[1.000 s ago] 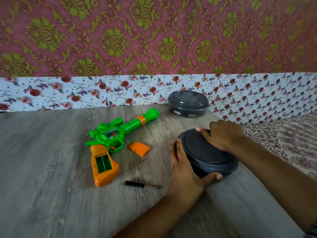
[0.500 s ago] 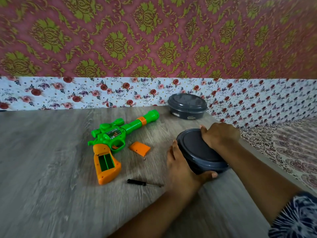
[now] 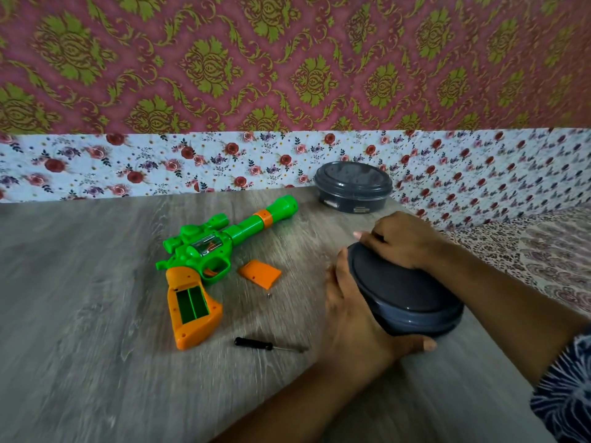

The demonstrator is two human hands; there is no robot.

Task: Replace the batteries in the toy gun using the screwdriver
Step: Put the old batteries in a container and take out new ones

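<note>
A lidded grey container (image 3: 412, 295), contents hidden, is gripped by the left hand (image 3: 351, 318) at nine o'clock. Its lid's twelve-o'clock edge is clasped by the right hand (image 3: 403, 241).

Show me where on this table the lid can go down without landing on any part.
Free: the wide table stretch left of the toy gun, and the near strip below the screwdriver. Crowded: between the gun's grip, orange battery cover, loose screw and the left hand gripping the dark container.
</note>
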